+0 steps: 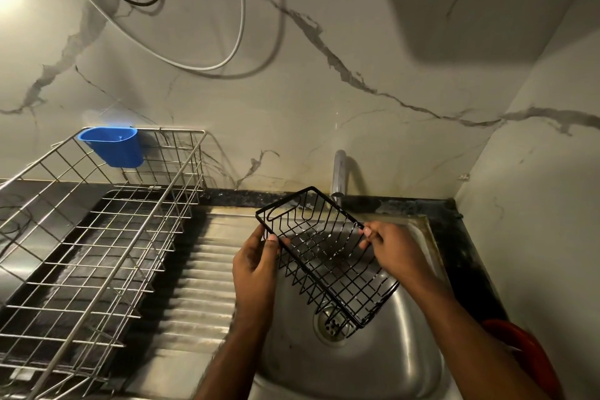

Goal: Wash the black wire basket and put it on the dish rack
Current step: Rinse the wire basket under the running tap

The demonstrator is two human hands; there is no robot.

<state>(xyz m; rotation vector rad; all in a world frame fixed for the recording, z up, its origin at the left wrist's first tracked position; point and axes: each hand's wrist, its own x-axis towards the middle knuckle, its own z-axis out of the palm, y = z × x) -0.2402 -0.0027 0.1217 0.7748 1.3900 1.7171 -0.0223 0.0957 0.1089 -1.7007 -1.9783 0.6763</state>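
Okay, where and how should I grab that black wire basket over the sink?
Grip the black wire basket by its thick top rim, coming in from both long sides, as the left hand and right hand do. The rim is stiffer than the thin wires.

view: single head-worn wide-angle camera | faces: forward and down onto the round-bowled stainless steel sink (pixel 406 364) | range: close, arm's reach above it | frame: marble-patterned wall behind sink, silver wire dish rack (pixel 97 237) left of it

Dim, warm light from upper left; wide-angle edge distortion.
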